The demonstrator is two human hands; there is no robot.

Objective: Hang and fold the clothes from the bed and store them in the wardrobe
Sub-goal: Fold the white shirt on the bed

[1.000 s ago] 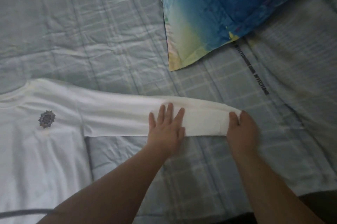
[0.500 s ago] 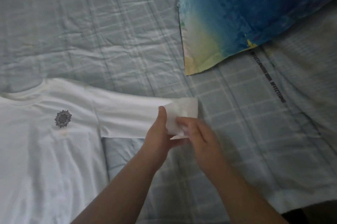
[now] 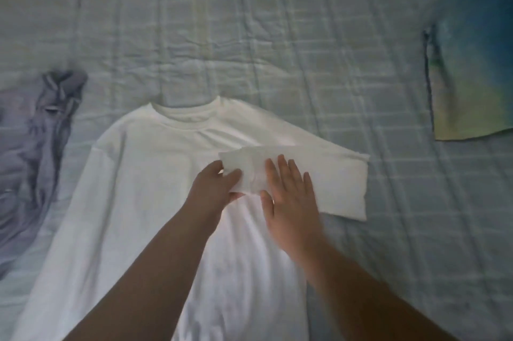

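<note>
A white long-sleeved shirt [image 3: 144, 188] lies flat on the bed, neckline away from me. Its right sleeve [image 3: 333, 174] is folded back across the chest, the cuff end near the shirt's middle. My left hand [image 3: 213, 188] pinches the cuff end of that sleeve between thumb and fingers. Just to its right, my right hand [image 3: 288, 191] lies flat with straight fingers, pressing the folded sleeve onto the shirt. The shirt's chest print is hidden under the sleeve and my hands.
A crumpled grey-lilac garment [image 3: 36, 146] lies at the left edge of the bed. A blue-to-yellow pillow [image 3: 472, 68] sits at the right. The pale checked bedsheet [image 3: 249, 35] stretches beyond the shirt.
The sleeve, stretched out to the right a second ago, has been folded back over the shirt's chest. My right hand let go of the cuff and now presses flat; the view swung left.
</note>
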